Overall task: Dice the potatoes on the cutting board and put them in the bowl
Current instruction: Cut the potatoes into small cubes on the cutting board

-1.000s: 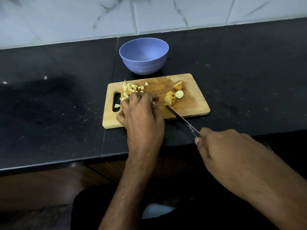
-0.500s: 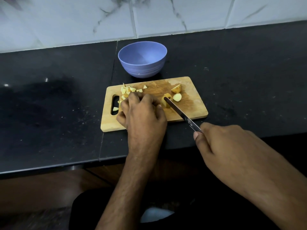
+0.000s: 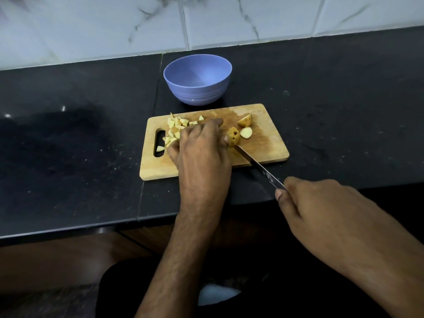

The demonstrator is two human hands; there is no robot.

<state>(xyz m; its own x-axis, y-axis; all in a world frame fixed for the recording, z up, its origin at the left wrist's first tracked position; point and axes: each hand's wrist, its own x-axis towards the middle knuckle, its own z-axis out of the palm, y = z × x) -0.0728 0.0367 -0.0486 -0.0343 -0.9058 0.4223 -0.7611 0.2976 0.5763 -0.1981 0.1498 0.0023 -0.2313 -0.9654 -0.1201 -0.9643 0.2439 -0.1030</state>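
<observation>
Clearly the dicing step is in hand. On the dark worktop point(image 3: 68, 145), beyond both hands, the purple bowl point(image 3: 197, 88) has no potato in it. On the cutting board point(image 3: 270, 143) the left hand point(image 3: 202, 152) pinches a potato piece point(image 3: 233, 140) at its fingertips, and the diced cubes point(image 3: 176, 129) lie just left of it. The right hand point(image 3: 325, 210) grips the knife point(image 3: 257, 165) — its blade reaches under the piece. Next move, I judge: cut down, fingertips kept back. No writing can be read anywhere.
</observation>
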